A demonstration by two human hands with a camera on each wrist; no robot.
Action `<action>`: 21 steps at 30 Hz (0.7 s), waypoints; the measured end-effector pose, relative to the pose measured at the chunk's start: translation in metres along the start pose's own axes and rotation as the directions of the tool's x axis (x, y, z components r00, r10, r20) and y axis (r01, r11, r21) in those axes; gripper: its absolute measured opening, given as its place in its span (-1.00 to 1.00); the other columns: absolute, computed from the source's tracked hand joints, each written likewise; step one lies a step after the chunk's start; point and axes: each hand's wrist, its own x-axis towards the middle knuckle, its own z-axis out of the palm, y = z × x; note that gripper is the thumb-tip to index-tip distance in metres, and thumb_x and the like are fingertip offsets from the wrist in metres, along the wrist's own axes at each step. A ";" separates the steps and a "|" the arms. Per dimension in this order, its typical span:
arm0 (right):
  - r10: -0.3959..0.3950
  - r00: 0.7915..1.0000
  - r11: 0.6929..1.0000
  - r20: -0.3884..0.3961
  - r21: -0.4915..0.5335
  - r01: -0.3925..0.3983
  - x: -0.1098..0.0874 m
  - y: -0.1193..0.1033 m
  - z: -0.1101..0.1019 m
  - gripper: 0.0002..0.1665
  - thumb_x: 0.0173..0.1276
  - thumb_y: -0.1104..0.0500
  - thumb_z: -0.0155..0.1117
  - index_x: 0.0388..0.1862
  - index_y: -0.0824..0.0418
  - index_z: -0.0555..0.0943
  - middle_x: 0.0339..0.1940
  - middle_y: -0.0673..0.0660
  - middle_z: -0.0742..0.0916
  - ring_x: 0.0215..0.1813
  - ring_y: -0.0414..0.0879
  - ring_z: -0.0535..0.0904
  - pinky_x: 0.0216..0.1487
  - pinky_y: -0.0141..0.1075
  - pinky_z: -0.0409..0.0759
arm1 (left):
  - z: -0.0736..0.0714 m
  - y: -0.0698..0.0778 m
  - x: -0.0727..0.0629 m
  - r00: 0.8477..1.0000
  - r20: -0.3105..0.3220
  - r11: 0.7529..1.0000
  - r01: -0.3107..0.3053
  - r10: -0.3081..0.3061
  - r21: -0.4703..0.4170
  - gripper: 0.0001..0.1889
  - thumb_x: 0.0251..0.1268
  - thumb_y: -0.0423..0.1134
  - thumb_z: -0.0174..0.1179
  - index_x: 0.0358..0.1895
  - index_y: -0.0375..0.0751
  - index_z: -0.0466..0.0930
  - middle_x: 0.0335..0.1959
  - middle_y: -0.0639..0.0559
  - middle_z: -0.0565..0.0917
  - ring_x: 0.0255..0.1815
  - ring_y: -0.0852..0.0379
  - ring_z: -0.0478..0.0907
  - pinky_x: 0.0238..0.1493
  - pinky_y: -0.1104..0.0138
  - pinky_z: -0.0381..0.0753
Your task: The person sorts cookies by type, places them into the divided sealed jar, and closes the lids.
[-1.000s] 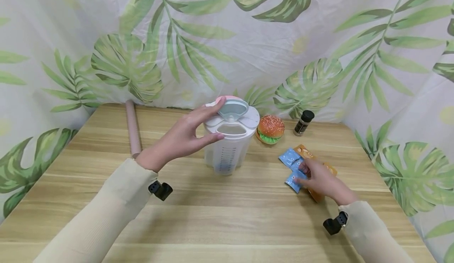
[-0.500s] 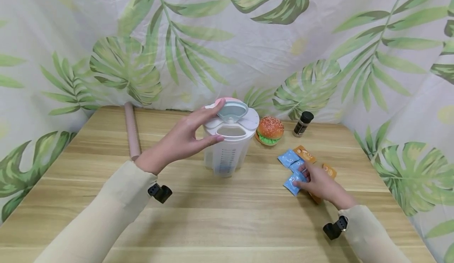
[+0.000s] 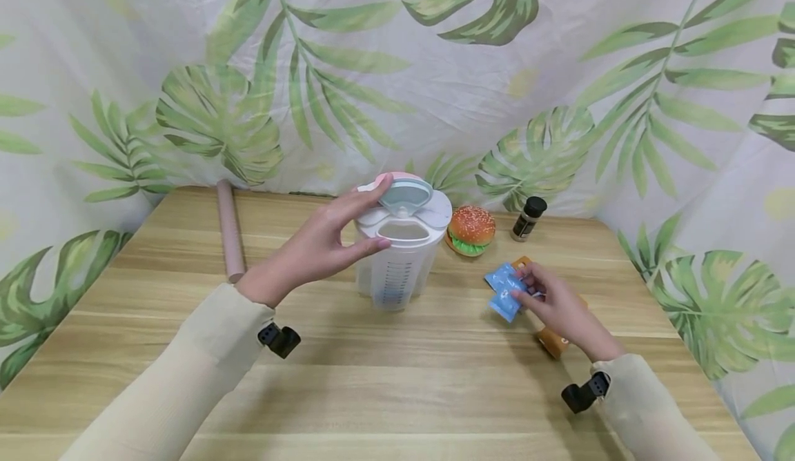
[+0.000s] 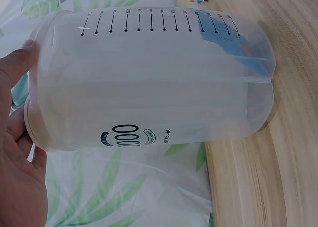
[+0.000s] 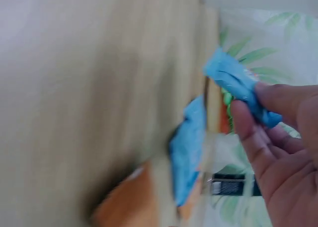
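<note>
A clear, measured storage container [image 3: 399, 275] stands upright at mid-table under a white lid; a grey flap [image 3: 406, 197] on the lid is raised over an opening. My left hand [image 3: 326, 240] grips the lid, fingers at the raised flap and thumb on the near rim. Blue shows through the container's wall near its base [image 4: 228, 38]; whether inside or behind, I cannot tell. To the right, my right hand [image 3: 559, 306] pinches a small blue packet [image 3: 508, 304] between thumb and fingers, lifted above the table. More blue packets [image 5: 189, 147] and orange packets [image 3: 551, 342] lie beneath and beside it.
A toy hamburger [image 3: 470, 230] sits just right of the container. Farther right is a small black-capped jar [image 3: 529, 218]. A pinkish roll [image 3: 230, 233] lies at the left, and a leaf-print cloth [image 3: 348, 67] hangs behind the wooden table [image 3: 373, 392].
My right hand has picked a blue packet up from the pile and raised it slightly. The left hand keeps its hold on the container's lid.
</note>
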 end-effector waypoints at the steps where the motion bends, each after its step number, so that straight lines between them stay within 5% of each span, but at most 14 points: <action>1: -0.021 0.999 0.999 -0.026 0.036 0.022 0.002 -0.004 -0.002 -0.72 0.51 0.32 0.31 0.13 0.41 0.58 -0.21 0.21 0.71 -0.23 -0.30 0.57 -0.22 -0.40 0.67 | 0.000 0.000 0.000 1.000 -0.001 1.000 0.000 0.000 0.001 -0.12 0.26 -0.33 0.49 0.62 -0.26 0.24 0.47 -0.20 0.55 0.45 -0.14 0.49 0.52 -0.05 0.43; 5: -0.135 0.979 0.972 -0.156 0.172 0.161 0.013 -0.023 -0.009 -0.71 0.48 0.45 0.27 0.13 0.52 0.59 -0.19 0.37 0.74 -0.25 -0.37 0.66 -0.25 -0.40 0.77 | 0.000 0.000 0.000 1.000 0.000 1.000 0.003 -0.003 0.006 -0.12 0.26 -0.33 0.49 0.62 -0.25 0.24 0.47 -0.21 0.55 0.45 -0.14 0.50 0.49 -0.05 0.46; 9: -0.212 0.943 0.946 -0.257 0.189 0.264 0.025 -0.048 -0.018 -0.72 0.45 0.48 0.28 0.11 0.48 0.64 -0.21 0.21 0.76 -0.24 -0.40 0.69 -0.24 -0.49 0.75 | 0.000 0.000 -0.001 1.000 -0.002 1.000 0.006 -0.006 0.003 -0.11 0.26 -0.34 0.49 0.62 -0.25 0.23 0.49 -0.22 0.52 0.47 -0.16 0.48 0.48 -0.06 0.47; 13: -0.254 0.925 0.928 -0.283 0.200 0.316 0.036 -0.076 -0.027 -0.75 0.47 0.44 0.30 0.08 0.44 0.64 -0.22 0.02 0.74 -0.25 -0.35 0.72 -0.20 -0.48 0.76 | -0.001 -0.001 -0.003 1.000 -0.006 1.000 0.008 -0.008 0.002 -0.11 0.25 -0.36 0.49 0.62 -0.24 0.23 0.48 -0.22 0.54 0.46 -0.17 0.49 0.49 -0.08 0.45; 21: -0.321 0.892 0.896 -0.318 0.204 0.395 0.049 -0.124 -0.030 -0.78 0.47 0.37 0.35 0.04 0.42 0.64 -0.17 0.00 0.75 -0.19 -0.29 0.71 -0.16 -0.51 0.73 | 0.002 -0.003 -0.001 1.000 -0.009 1.000 0.004 -0.004 0.004 -0.10 0.24 -0.35 0.50 0.62 -0.23 0.24 0.43 -0.24 0.57 0.44 -0.17 0.51 0.55 -0.11 0.39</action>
